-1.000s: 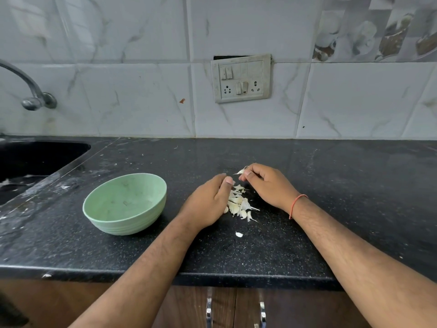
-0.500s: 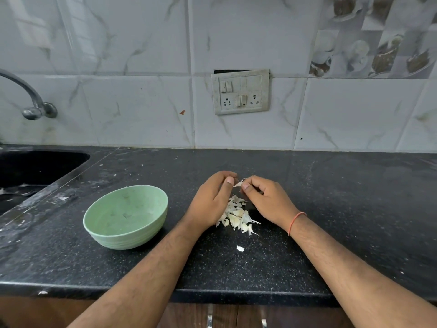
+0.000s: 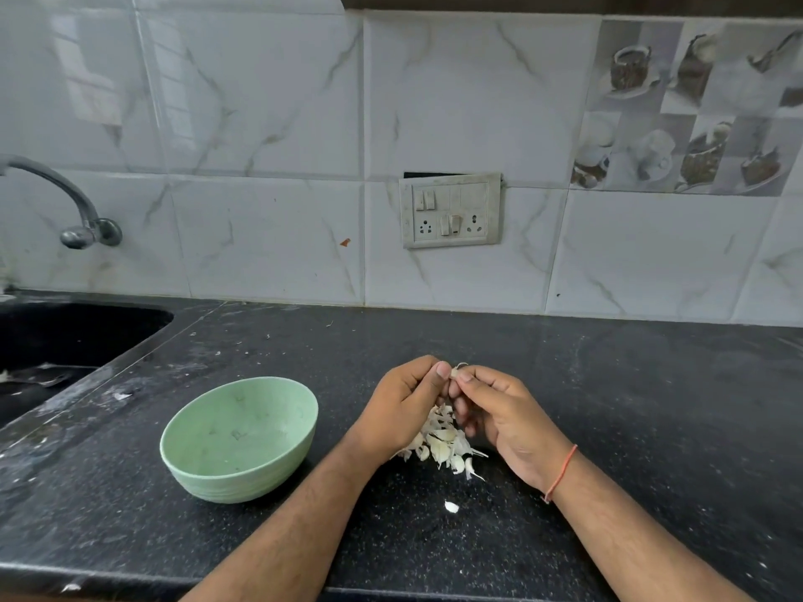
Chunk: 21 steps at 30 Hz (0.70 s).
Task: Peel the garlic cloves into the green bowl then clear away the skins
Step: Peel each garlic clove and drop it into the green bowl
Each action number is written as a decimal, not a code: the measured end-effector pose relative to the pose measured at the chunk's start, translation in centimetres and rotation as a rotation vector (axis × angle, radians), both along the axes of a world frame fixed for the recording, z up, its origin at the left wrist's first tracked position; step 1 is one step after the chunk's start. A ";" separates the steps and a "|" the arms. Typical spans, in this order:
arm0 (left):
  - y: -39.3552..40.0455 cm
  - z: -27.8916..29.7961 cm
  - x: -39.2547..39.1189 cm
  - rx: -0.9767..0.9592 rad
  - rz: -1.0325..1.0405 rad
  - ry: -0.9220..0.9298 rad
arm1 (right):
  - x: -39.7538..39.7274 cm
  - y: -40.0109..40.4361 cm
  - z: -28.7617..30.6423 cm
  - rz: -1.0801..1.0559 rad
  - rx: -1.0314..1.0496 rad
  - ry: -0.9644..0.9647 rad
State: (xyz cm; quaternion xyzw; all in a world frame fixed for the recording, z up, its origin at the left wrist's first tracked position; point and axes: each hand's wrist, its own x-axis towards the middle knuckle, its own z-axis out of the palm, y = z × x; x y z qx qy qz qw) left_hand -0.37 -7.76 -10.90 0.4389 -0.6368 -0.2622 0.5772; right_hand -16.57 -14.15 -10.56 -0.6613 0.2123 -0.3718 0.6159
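A pale green bowl (image 3: 208, 469) stands on the black counter, left of my hands, and looks empty. Between my wrists lies a small heap of garlic cloves and papery skins (image 3: 439, 443). One loose white piece (image 3: 451, 507) lies apart, nearer the counter's front edge. My left hand (image 3: 397, 410) and my right hand (image 3: 499, 410) meet above the heap, fingers curled. Together their fingertips pinch one garlic clove (image 3: 455, 372), with a curl of skin sticking up from it.
A dark sink (image 3: 65, 341) is set into the counter at the far left, with a metal tap (image 3: 78, 219) above it. A switch and socket plate (image 3: 452, 210) hangs on the tiled wall behind. The counter's front edge runs just below my forearms.
Both hands have lifted a little off the heap and closed together on the clove. The camera has tilted up, so the counter sits lower in view.
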 end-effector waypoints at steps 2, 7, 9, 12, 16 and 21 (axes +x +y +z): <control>0.1 0.2 0.0 0.008 -0.061 0.052 | 0.0 -0.1 0.2 0.047 0.078 -0.030; -0.4 -0.4 0.1 0.022 -0.039 0.087 | 0.1 0.0 0.3 0.061 0.124 -0.042; -1.0 -1.0 0.5 0.040 0.035 0.101 | 0.3 0.0 0.1 0.010 0.082 -0.025; -1.1 -1.2 0.8 0.063 0.131 0.197 | 0.4 -0.1 -0.3 -0.090 -0.022 0.021; -1.0 -0.8 0.9 0.085 0.108 0.325 | 0.3 -0.2 -0.4 -0.162 -0.151 0.087; -1.1 -0.9 1.1 0.119 0.059 0.364 | 0.4 -0.8 -0.8 -0.255 -0.348 0.166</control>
